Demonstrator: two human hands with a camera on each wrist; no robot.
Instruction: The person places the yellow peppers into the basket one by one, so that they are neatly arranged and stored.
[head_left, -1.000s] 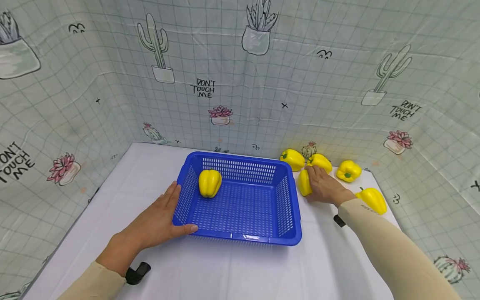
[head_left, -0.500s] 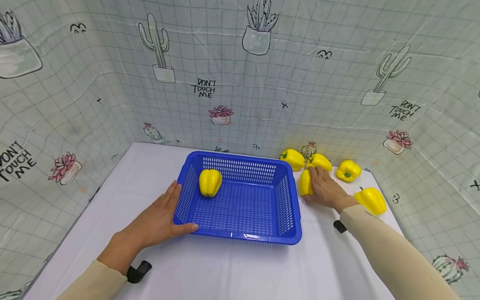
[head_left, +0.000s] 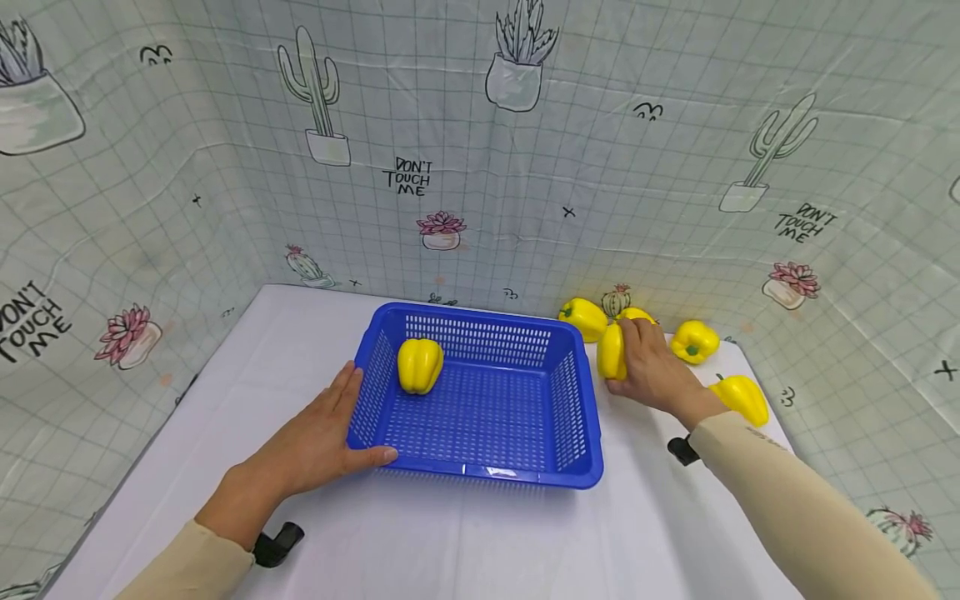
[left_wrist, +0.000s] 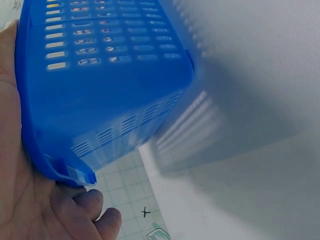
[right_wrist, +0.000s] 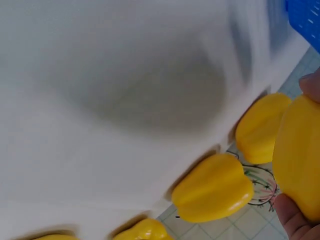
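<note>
**A:** White cloth over the table (head_left: 465, 542), smooth and bright, and a printed sheet (head_left: 525, 183) hung round three sides: pale grid, potted cacti, pink succulents, "DON'T TOUCH ME" in black.

**B:** Centre of the cloth, a blue slotted basket (head_left: 480, 475). One yellow pepper in the basket (head_left: 420, 364), standing near the far left corner.

**A:** The left hand (head_left: 315, 446) lies against the basket's near left corner, fingers straight along the wall, thumb stretched along the front rim. Flat contact, nothing clenched. The wrist view shows the palm (left_wrist: 20, 190) right up against the blue plastic.

**B:** And the right hand (head_left: 652, 367), just right of the basket, is wrapped round a yellow pepper (head_left: 611, 350), fingers curled over it, thumb below. It seems clear of the cloth, though that is hard to judge.

**A:** Loose peppers behind it by the sheet: one at the far left (head_left: 583, 318), one mostly hidden by the hand (head_left: 637, 315), another further right (head_left: 693, 341), and one nearest the sleeve (head_left: 742, 398).

**B:** A dark strap shows at each wrist, the left wrist strap (head_left: 277, 542) resting on the cloth.
</note>
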